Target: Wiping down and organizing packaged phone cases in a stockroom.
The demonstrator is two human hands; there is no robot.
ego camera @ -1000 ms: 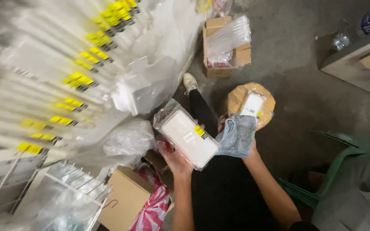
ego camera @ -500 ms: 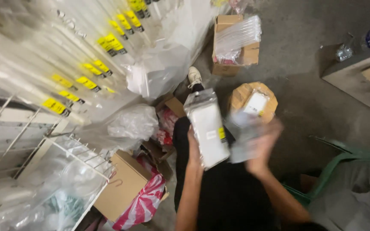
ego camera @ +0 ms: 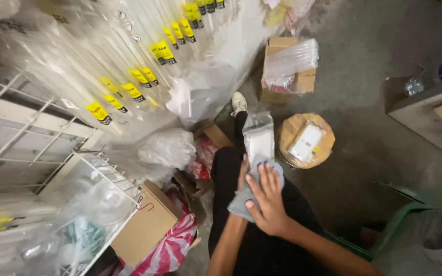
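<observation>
A white flat item in a clear plastic packet (ego camera: pixel 260 137) is held upright over my lap by my left hand (ego camera: pixel 242 174), whose fingers are mostly hidden behind it. My right hand (ego camera: pixel 267 199) lies flat over the packet's lower half and presses a grey-blue cloth (ego camera: pixel 241 202) against it. A second packet of the same kind (ego camera: pixel 307 142) lies on a round cardboard-coloured stool top (ego camera: pixel 293 124) just to the right of my knee.
White wire racks (ego camera: pixel 52 148) hung with clear packets bearing yellow labels fill the left. Plastic bags (ego camera: pixel 167 148), a brown box (ego camera: pixel 147 227) and a red-and-white bag (ego camera: pixel 172 250) crowd the floor. An open carton (ego camera: pixel 282 66) stands ahead, a green chair (ego camera: pixel 410 209) at right.
The view has swung down and right. My left hand turned the packet upright and lowered it; my right hand brought the cloth from beside the packet onto its front.
</observation>
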